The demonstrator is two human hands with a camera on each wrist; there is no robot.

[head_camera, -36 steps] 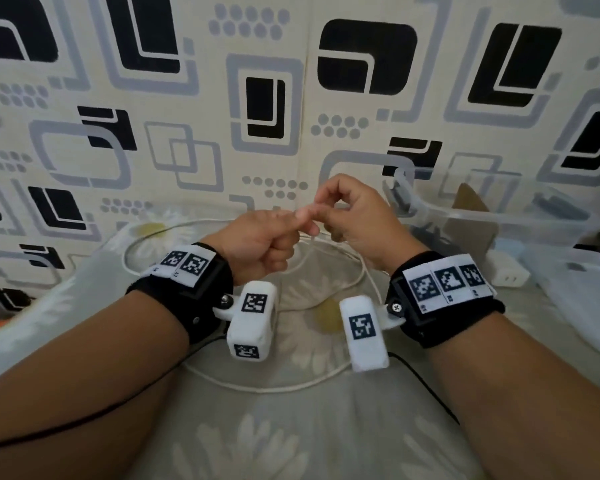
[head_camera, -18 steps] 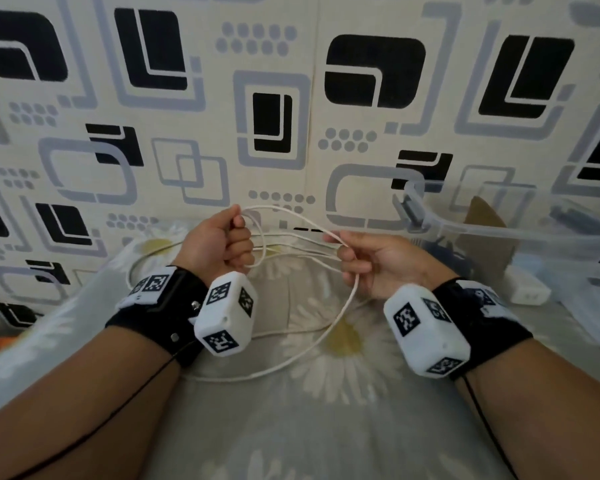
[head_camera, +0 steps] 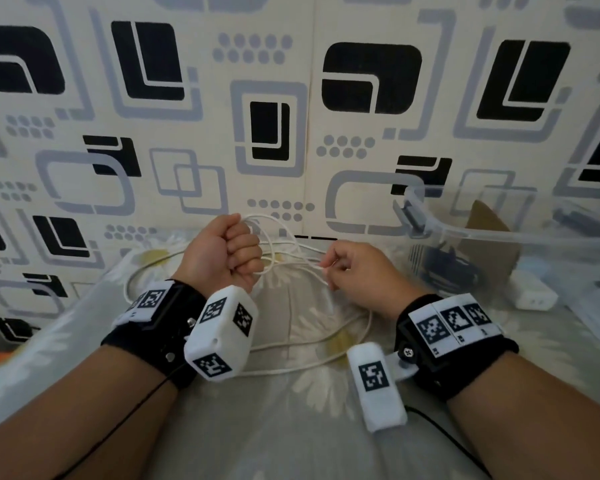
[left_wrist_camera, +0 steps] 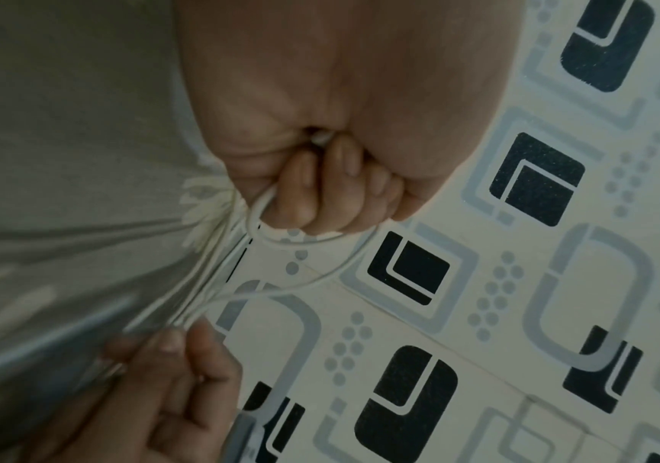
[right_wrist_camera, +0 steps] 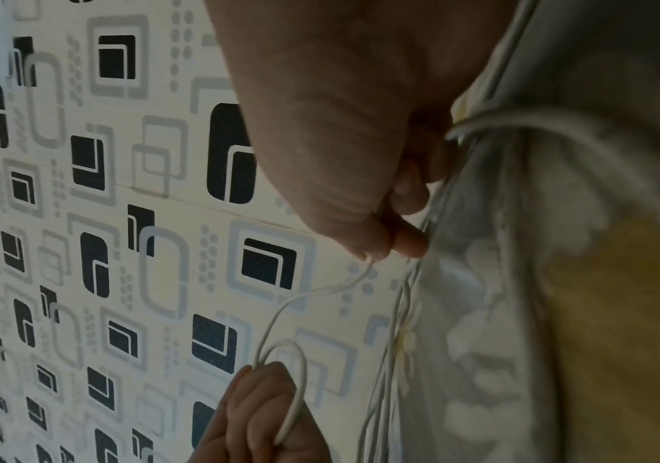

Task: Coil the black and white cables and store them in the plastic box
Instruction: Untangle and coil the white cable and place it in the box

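Left hand fisted tight round the white cable loops, right hand pinching one strand, mid-scene over the bedsheet. Plastic box far right. Loose tail could snag, pulling loops apart.

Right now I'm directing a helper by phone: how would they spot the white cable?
Start at the patterned wall and drop to the flowered sheet below it. The white cable runs between the left hand and the right hand. It is the only thin white cord, looped in the left hand and trailing across the sheet.
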